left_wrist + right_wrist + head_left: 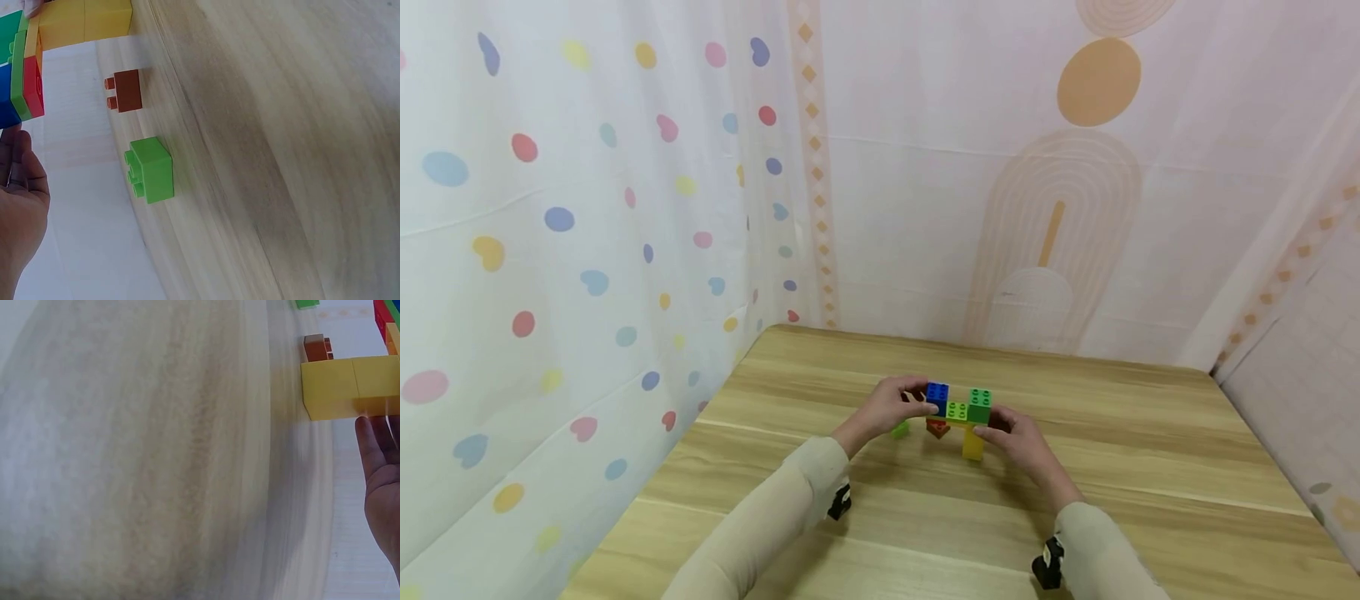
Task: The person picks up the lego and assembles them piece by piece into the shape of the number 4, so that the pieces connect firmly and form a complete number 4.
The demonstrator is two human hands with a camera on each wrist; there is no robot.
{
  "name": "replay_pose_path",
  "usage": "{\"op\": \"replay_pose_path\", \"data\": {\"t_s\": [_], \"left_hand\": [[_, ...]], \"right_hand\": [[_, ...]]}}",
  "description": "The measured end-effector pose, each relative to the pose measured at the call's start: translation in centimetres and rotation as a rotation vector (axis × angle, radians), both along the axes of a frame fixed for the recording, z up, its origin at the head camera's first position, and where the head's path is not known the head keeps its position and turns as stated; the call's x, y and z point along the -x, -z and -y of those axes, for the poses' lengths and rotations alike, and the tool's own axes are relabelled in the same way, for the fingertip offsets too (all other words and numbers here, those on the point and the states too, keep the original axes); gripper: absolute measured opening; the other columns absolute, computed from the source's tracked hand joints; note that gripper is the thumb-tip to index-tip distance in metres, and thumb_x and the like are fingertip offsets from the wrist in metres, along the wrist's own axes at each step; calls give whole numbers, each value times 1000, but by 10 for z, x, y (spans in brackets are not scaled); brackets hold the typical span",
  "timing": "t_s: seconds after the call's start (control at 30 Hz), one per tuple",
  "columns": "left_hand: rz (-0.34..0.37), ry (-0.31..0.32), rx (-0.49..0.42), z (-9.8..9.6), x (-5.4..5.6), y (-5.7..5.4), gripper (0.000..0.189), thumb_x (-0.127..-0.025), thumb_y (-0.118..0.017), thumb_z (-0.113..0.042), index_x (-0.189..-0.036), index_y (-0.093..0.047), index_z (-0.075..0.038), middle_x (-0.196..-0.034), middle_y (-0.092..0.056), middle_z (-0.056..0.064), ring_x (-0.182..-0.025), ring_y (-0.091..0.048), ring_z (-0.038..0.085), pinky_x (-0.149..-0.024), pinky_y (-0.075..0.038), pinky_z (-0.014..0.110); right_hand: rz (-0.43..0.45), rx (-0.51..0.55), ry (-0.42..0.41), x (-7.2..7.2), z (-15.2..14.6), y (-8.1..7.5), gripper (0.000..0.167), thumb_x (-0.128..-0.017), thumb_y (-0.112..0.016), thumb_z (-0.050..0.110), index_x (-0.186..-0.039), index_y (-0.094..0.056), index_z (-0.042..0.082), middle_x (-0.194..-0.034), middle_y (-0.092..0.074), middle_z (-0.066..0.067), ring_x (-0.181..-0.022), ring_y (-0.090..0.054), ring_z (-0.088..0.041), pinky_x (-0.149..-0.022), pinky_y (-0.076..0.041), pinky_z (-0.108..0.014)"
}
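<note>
The left hand (889,407) pinches the blue block (937,398) between thumb and fingers; the right hand (1024,443) likewise grips the yellow blocks (972,447), upright beneath the green block (981,407), between both hands.

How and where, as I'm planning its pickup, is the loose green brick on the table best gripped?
Probably pinch the green brick by its flat near and far walls, below the studs, coming from the person's left: it sits studs-up on the table, with the brown brick and the held brick structure to its right.
</note>
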State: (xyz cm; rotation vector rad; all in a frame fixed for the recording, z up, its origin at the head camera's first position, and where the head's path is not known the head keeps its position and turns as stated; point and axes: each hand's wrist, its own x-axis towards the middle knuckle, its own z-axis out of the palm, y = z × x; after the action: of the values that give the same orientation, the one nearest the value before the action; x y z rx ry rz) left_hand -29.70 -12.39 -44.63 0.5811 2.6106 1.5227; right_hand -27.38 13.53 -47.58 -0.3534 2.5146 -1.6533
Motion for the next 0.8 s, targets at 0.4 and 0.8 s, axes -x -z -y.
{"op": "replay_pose_path", "data": {"t_s": [0.4,0.8], "left_hand": [[4,7,27,1,1,-4,39,-90,-76,-28,-124,-69,-11,-97,-65,0,-84,-58,18,-74,-50,30],[-14,48,82,0,2,-12,31,-89,-77,-27,-117,-72,-13,-88,-65,0,-78,-56,17,-67,-48,30]], "right_hand": [[-21,-53,13,3,2,0,33,-93,-71,25,-123,-68,10,-113,-68,-3,-105,-60,-20,-92,-49,-42],[-23,-47,14,1,1,-1,34,-93,-71,25,-124,-68,10,-114,-68,-4,-105,-60,-21,-92,-49,-43]]}}
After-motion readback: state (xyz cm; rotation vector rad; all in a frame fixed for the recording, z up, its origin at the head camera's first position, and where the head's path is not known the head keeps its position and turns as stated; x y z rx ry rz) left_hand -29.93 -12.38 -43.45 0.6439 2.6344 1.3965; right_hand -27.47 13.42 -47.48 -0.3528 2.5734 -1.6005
